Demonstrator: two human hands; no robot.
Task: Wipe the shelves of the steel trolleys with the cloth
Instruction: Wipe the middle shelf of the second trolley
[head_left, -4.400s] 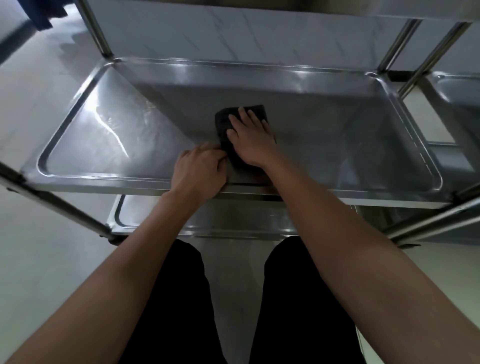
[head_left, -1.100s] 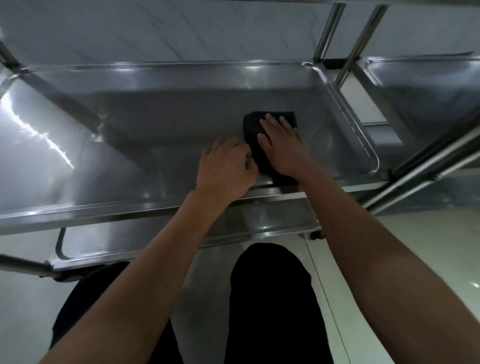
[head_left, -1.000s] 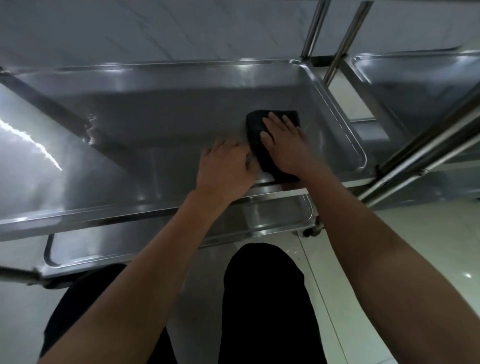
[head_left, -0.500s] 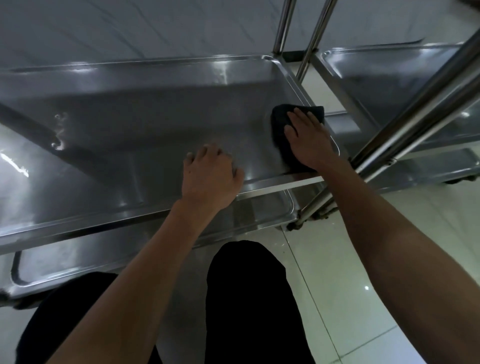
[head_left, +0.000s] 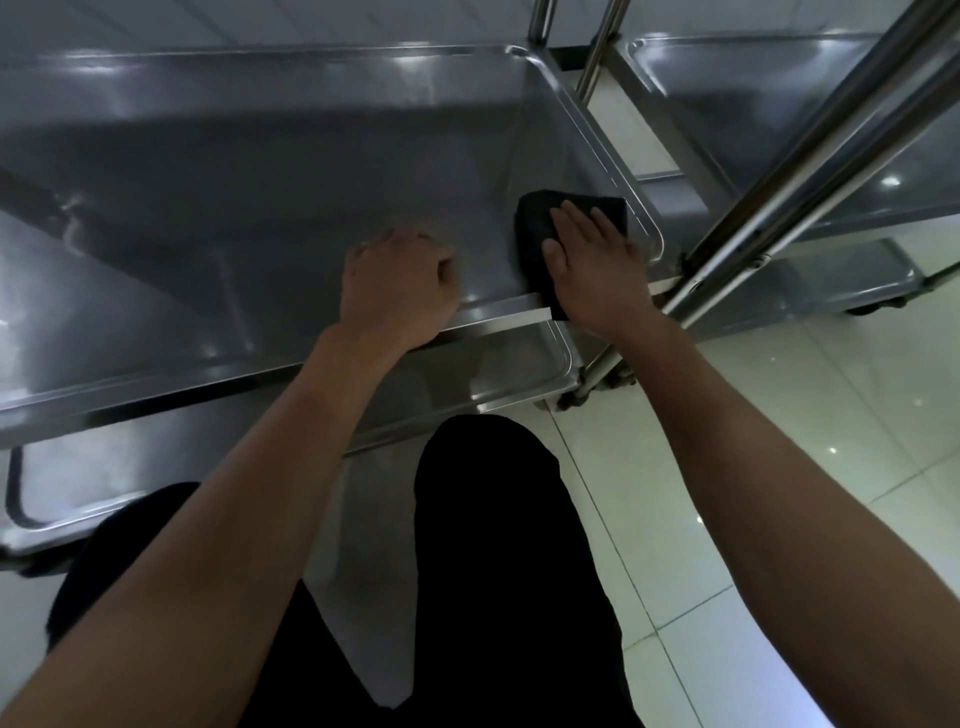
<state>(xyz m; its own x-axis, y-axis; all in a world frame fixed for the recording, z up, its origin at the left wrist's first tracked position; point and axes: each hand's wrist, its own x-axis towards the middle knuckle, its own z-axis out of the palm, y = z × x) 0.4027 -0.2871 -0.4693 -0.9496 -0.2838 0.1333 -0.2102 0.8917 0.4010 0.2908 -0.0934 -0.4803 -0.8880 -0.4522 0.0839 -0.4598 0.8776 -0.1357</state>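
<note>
We see the right hand (head_left: 592, 265) lying flat on the black cloth (head_left: 535, 228), fingers straight and together, pressing the cloth down onto the middle shelf (head_left: 291, 171) of the steel trolley. The cloth sits in the near right corner of that shelf, its near edge hanging over the front rim and its far right corner close to the shelf's raised right edge. Only the cloth's left side and far edge show past the hand.

To the left of the cloth, apart from it, the left hand (head_left: 397, 288) rests on the shelf's front rim with its fingers curled under; we cannot tell whether those fingers clasp the rim or are merely folded against it, though nothing else is in them.

Just right of the cloth, two upright steel posts (head_left: 810, 140) rise past the shelf's near right corner. Below the shelf, the lower shelf (head_left: 498, 364) shows beneath the front rim, with a caster (head_left: 571, 397) under its right corner. Beyond the posts stands a second trolley (head_left: 779, 104), its shelf at about the same height as the one with the cloth.

Nearer than the shelf, both bare forearms reach in, above the person's black trousers (head_left: 498, 561) and the pale tiled floor (head_left: 779, 467).
</note>
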